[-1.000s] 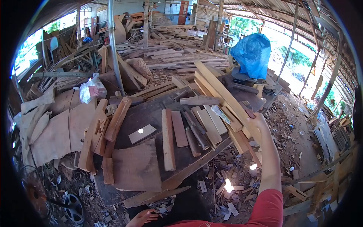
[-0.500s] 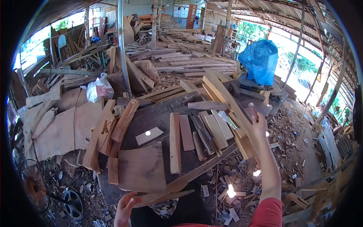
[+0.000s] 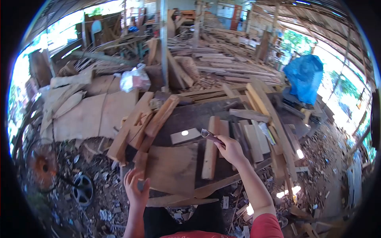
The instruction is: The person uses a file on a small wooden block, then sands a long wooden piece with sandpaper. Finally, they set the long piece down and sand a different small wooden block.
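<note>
My right hand (image 3: 231, 150) is closed around the dark handle of a small hand tool (image 3: 209, 135) with a shiny, curved metal end; its exact kind is blurred. The tool is above the workbench, close to a thick wooden bar (image 3: 209, 158) and a thin pale board (image 3: 183, 137) with a bright light spot. My left hand (image 3: 136, 186) holds nothing, its fingers curved and apart, beside the left edge of a broad flat wooden panel (image 3: 172, 168). Thin wooden slats (image 3: 252, 142) lie to the right of the bar.
Chunky wooden pieces (image 3: 126, 131) lean at the bench's left. Long planks (image 3: 274, 123) run along its right side. A blue plastic sheet (image 3: 304, 77) covers something at the far right. Offcuts litter the ground, with a black wheel (image 3: 83, 190) at lower left.
My right hand has swung left with the tool, from the right-hand planks to above the bench's middle. My left hand has risen towards the panel. The view has turned left.
</note>
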Motion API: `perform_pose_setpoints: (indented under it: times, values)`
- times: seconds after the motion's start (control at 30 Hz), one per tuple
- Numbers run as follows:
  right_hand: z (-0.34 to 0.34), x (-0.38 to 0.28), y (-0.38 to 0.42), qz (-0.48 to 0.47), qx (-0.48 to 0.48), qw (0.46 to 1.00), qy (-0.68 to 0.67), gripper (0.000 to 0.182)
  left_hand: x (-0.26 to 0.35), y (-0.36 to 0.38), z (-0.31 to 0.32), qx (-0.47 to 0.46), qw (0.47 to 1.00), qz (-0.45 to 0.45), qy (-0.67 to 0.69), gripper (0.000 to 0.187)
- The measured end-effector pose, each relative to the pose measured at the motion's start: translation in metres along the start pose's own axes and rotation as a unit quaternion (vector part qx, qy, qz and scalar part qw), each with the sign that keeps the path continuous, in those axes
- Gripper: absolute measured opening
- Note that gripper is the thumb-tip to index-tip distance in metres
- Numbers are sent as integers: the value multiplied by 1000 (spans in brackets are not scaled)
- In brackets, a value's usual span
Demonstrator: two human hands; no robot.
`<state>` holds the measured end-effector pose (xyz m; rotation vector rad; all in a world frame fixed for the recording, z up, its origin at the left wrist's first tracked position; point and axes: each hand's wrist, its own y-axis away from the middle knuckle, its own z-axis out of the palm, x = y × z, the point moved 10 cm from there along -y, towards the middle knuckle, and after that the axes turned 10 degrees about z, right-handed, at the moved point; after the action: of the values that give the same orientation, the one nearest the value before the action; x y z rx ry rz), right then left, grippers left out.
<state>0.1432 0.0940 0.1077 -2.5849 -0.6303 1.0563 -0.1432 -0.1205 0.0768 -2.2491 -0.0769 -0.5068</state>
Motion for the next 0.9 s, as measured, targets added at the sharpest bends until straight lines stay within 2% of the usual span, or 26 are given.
perform_pose_setpoints:
  times: [0.07, 0.17, 0.2, 0.27, 0.3, 0.37, 0.4, 0.43, 0.5, 0.57, 0.63, 0.67, 0.7, 0.77, 0.83, 0.9]
  values:
    - [28, -15, -1, -17, -17, 999, 21, 24, -23, -1, 3, 7, 998, -67, -1, 37]
    - [66, -22, -1, 24, -80, 995, 48, 25, -46, -2, 23, -20, 997, -66, -25, 64]
    - [78, -20, 2, 16, -87, 995, 43, 25, -51, 2, 26, -17, 997, -73, -33, 64]
    - [87, -22, 5, -67, -19, 994, 85, 25, -65, 12, 54, -122, 984, -127, -33, 72]
    - [88, -25, 4, -72, -22, 994, 85, 25, -69, 14, 56, -118, 984, -132, -34, 72]
    - [90, -11, 1, 22, -55, 994, 95, 25, -74, 17, 58, -100, 986, -131, 5, 68]
    - [86, -18, 3, -13, -19, 996, 91, 24, -77, 16, 57, -102, 986, -132, 10, 63]
    - [89, -17, 3, -14, -25, 995, 93, 24, -80, 19, 57, -103, 985, -137, 10, 63]
    - [86, -28, 4, -68, 2, 993, 95, 25, -77, 17, 50, -56, 992, -105, 26, 57]
    - [93, -26, -1, -29, -37, 993, 112, 26, -76, 16, 46, -54, 990, -120, 41, 55]
    - [101, -7, -9, 89, -89, 983, 134, 26, -65, 15, 39, -53, 989, -129, 58, 54]
    - [98, -13, -8, 18, 8, 981, 195, 30, -48, 9, 30, -29, 993, -87, 79, 54]
    - [102, -21, -3, 51, -12, 954, 294, 40, -35, 4, 23, -4, 994, -45, 100, 54]
    - [95, -64, 11, 70, -11, 955, 289, 50, -29, 10, 28, -15, 991, -44, 128, 55]
    - [106, -89, 30, 36, -69, 981, 177, 54, -25, 16, 32, -23, 989, -48, 141, 55]
    - [118, -93, 51, 13, -87, 974, 210, 55, -26, 22, 40, -34, 987, -58, 145, 57]
